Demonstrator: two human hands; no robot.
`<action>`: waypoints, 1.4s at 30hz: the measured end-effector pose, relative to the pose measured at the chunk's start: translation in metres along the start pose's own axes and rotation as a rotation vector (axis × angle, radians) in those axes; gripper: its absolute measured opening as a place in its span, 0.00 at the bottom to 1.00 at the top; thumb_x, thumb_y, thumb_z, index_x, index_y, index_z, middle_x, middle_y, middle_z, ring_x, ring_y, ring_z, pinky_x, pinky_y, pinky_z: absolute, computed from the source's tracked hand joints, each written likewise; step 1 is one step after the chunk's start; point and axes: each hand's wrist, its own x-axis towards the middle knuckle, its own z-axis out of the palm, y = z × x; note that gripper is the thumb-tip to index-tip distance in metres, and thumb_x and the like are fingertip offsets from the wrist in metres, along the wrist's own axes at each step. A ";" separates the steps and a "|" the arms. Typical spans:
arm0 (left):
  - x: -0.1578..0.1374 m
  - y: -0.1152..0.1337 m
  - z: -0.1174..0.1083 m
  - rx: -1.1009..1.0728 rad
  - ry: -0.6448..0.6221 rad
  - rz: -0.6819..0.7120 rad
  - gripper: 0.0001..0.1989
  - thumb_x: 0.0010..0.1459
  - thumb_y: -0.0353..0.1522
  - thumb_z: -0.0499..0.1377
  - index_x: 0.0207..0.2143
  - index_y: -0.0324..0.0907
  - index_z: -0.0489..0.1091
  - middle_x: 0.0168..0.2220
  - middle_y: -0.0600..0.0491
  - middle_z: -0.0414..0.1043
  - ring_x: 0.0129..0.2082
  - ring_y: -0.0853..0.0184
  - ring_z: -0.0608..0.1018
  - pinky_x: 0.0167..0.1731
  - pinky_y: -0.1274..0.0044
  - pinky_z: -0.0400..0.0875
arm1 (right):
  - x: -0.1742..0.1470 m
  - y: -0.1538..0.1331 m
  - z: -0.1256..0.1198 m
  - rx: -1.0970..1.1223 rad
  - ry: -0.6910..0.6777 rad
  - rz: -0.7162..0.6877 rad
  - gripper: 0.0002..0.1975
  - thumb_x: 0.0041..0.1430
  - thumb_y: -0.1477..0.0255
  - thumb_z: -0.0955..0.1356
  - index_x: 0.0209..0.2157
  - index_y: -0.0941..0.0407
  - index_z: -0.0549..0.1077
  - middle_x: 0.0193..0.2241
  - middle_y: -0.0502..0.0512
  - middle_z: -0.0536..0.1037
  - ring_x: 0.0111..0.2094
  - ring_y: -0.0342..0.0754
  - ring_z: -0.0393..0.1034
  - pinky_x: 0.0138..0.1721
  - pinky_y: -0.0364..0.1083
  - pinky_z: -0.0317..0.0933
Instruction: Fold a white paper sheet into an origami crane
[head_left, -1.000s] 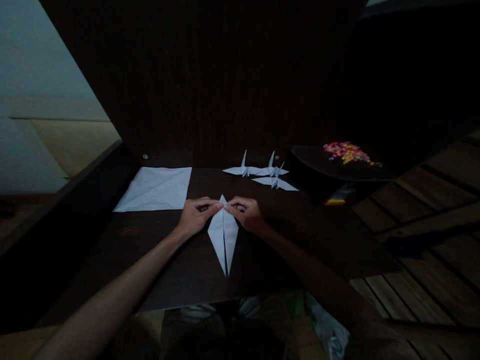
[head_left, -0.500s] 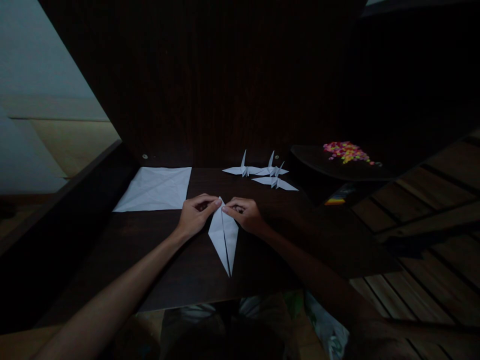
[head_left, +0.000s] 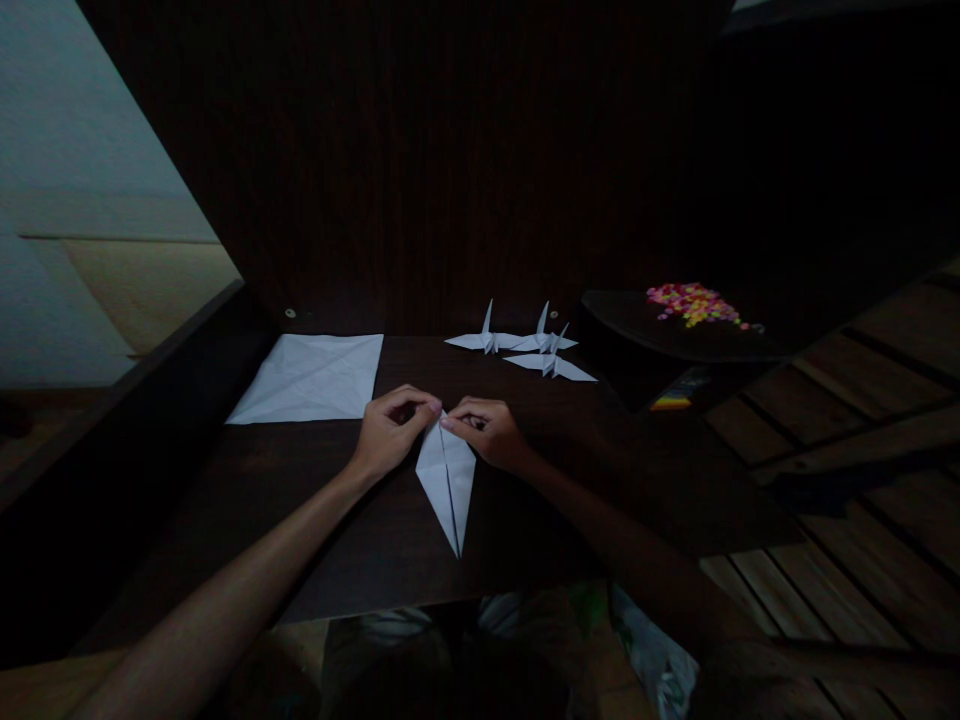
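A white folded origami paper, shaped like a long kite with a slit down its middle, lies on the dark wooden table with its long tip toward me. My left hand pinches its far tip between thumb and forefinger. From the other side, my right hand closes on the paper just below that tip, thumb on top. Behind my hands stand finished paper cranes, one at left and two more to its right. A creased white square sheet lies flat at the left.
On a dark curved shelf at the right sits a pile of small pink and yellow pieces. A dark upright panel rises behind the table. A raised side board borders the left; wooden slats are at the right.
The folded paper has shifted slightly toward me, and its far tip now sits lower between my fingers. My right thumb has slid a little left. The cranes and square sheet have stayed put.
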 end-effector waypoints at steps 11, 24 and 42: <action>0.004 -0.005 -0.003 -0.103 -0.129 -0.128 0.15 0.50 0.40 0.64 0.37 0.39 0.76 0.32 0.50 0.76 0.32 0.65 0.75 0.33 0.75 0.69 | 0.003 0.000 -0.004 -0.049 0.085 -0.008 0.11 0.55 0.66 0.68 0.26 0.58 0.76 0.21 0.50 0.71 0.21 0.40 0.59 0.23 0.42 0.53; 0.003 -0.015 -0.005 0.149 -0.229 0.019 0.12 0.54 0.39 0.61 0.30 0.40 0.78 0.27 0.51 0.74 0.26 0.68 0.73 0.27 0.77 0.65 | 0.004 0.006 -0.010 -0.061 0.086 -0.006 0.10 0.54 0.66 0.68 0.27 0.58 0.75 0.23 0.50 0.70 0.21 0.39 0.58 0.22 0.41 0.51; 0.006 -0.024 -0.012 0.251 -0.296 0.046 0.10 0.51 0.37 0.63 0.24 0.40 0.75 0.22 0.54 0.68 0.23 0.70 0.69 0.26 0.78 0.63 | 0.002 0.025 -0.018 -0.230 -0.032 0.043 0.11 0.50 0.66 0.71 0.31 0.60 0.77 0.19 0.46 0.68 0.18 0.37 0.52 0.20 0.40 0.47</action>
